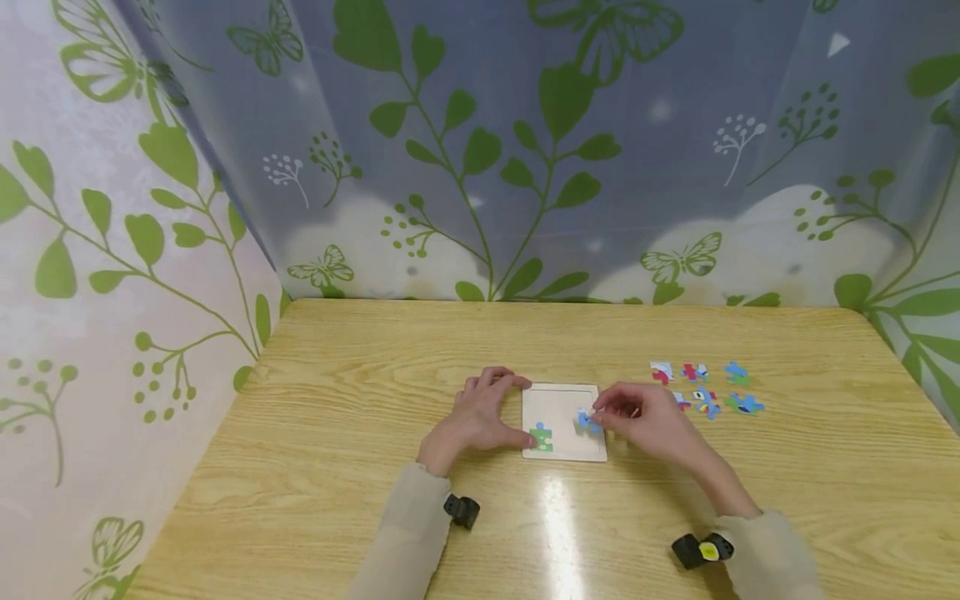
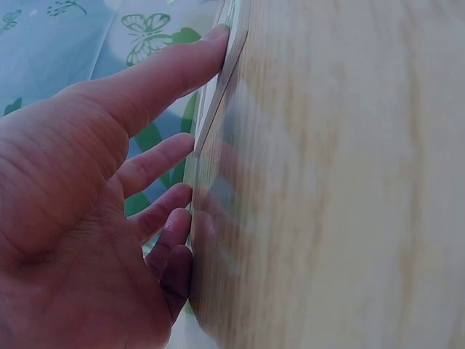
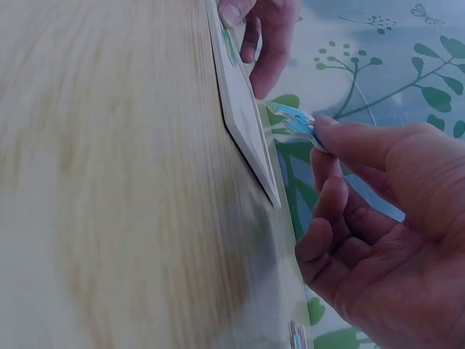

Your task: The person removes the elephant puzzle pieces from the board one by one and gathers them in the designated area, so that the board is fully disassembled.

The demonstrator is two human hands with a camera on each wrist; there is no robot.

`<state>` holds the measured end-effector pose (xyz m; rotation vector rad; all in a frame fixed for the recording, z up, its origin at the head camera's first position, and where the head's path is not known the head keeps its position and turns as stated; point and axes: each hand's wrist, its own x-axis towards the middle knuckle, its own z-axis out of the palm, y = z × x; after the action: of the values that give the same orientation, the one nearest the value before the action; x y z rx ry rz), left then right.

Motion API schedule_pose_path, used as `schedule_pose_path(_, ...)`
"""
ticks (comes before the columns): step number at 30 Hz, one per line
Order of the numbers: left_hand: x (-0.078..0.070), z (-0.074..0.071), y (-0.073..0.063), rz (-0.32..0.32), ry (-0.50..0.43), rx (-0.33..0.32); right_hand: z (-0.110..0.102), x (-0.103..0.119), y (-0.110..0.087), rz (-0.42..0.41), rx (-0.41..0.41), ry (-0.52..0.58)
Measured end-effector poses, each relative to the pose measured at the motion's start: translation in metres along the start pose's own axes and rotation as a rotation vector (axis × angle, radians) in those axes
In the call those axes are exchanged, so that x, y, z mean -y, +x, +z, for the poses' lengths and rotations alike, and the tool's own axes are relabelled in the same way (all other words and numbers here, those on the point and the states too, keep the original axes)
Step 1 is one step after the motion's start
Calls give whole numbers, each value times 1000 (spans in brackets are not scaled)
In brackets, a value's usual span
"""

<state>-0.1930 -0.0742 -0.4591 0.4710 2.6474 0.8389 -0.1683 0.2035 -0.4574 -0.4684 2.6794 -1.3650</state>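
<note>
A square, pale wooden puzzle tray (image 1: 562,450) lies on the table between both hands. One green puzzle piece (image 1: 543,442) with a blue tab sits in its lower left corner. My left hand (image 1: 483,417) spreads along the tray's left side, thumb on the rim by the green piece and a fingertip at the upper left corner. Above the tray's right half, my right hand (image 1: 648,421) pinches a blue puzzle piece (image 3: 296,123) between thumb and index finger. The right wrist view shows that piece tilted and lifted clear of the tray, the other fingers curled below.
Several loose puzzle pieces (image 1: 707,403) in red, blue, white and green lie in two rows right of the tray, partly behind the right hand. The wooden table (image 1: 337,375) ends at a patterned curtain (image 1: 465,208) along the back.
</note>
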Motion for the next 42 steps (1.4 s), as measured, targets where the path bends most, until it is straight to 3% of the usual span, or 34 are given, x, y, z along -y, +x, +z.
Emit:
schedule_pose_path(23,1,0,-2,11,-8,0,-51,-25,-37,86,-23,-17)
schedule_pose_path(42,1,0,-1,13,-8,4,-74,-46,-58,75,-98,-114)
